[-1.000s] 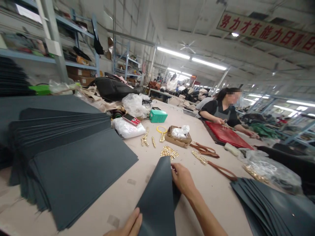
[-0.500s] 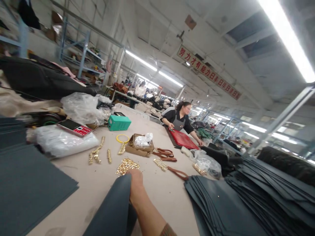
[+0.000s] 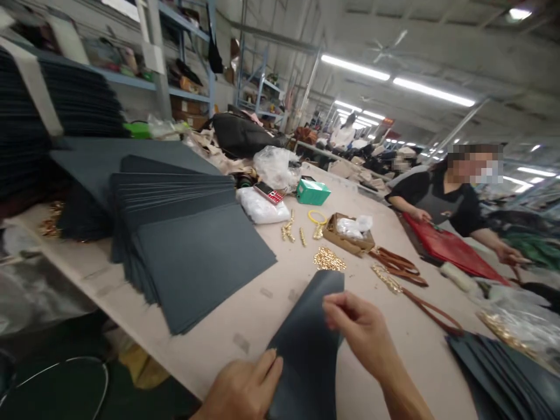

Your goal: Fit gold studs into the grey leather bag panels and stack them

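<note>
A dark grey leather sheet (image 3: 306, 338) lies curved on the beige table (image 3: 245, 309) right in front of me. My left hand (image 3: 242, 388) rests on its near left edge, fingers pressed flat against it. My right hand (image 3: 361, 329) hovers over the sheet's right side with fingers curled in a loose pinch; what they hold, if anything, I cannot make out. Just beyond the sheet lies a small heap of gold metal fittings (image 3: 329, 259).
A fanned stack of dark grey sheets (image 3: 188, 245) fills the left. More sheets (image 3: 503, 373) lie at the right. Brown straps (image 3: 396, 268), a cardboard box (image 3: 350, 236), a teal box (image 3: 312, 191) and a phone (image 3: 268, 192) sit mid-table. A co-worker (image 3: 441, 198) handles a red piece (image 3: 450, 248).
The camera swung right and then back left and downward. My right hand has lifted off the sheet's far end and now pinches above it; my left hand is back in view on the near edge.
</note>
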`<action>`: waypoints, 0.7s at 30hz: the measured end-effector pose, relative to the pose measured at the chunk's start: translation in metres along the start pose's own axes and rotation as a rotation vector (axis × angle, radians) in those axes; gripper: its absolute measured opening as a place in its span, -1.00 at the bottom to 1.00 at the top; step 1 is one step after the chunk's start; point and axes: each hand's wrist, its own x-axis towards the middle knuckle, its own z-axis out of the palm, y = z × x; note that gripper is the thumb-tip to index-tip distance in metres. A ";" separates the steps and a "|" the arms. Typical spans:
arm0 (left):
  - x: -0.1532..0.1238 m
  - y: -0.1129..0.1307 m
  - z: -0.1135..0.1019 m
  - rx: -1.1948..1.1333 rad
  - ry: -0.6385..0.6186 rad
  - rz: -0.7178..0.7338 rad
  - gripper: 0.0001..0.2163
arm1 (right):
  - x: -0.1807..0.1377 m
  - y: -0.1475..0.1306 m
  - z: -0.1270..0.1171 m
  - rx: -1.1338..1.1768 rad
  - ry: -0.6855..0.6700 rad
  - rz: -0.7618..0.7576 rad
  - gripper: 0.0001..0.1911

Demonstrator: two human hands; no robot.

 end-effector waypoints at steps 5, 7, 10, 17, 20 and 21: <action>0.007 0.007 -0.020 -0.170 -0.178 -0.090 -0.35 | -0.032 -0.012 0.059 -0.122 -0.348 -0.069 -0.82; 0.006 0.008 -0.026 -0.198 -0.167 -0.099 -0.38 | -0.030 -0.013 0.066 -0.152 -0.381 -0.073 -0.82; 0.005 0.008 -0.028 -0.220 -0.142 -0.100 -0.44 | -0.026 -0.017 0.066 -0.184 -0.433 -0.080 -0.80; 0.003 0.004 -0.003 -0.137 -0.018 -0.047 -0.57 | -0.021 -0.026 0.070 -0.229 -0.477 -0.001 -0.81; 0.002 0.001 0.005 -0.076 0.105 -0.016 -0.65 | -0.015 -0.030 0.071 -0.249 -0.500 0.069 -0.81; 0.001 0.000 0.006 -0.064 0.138 -0.003 -0.66 | -0.013 -0.031 0.071 -0.258 -0.509 0.096 -0.81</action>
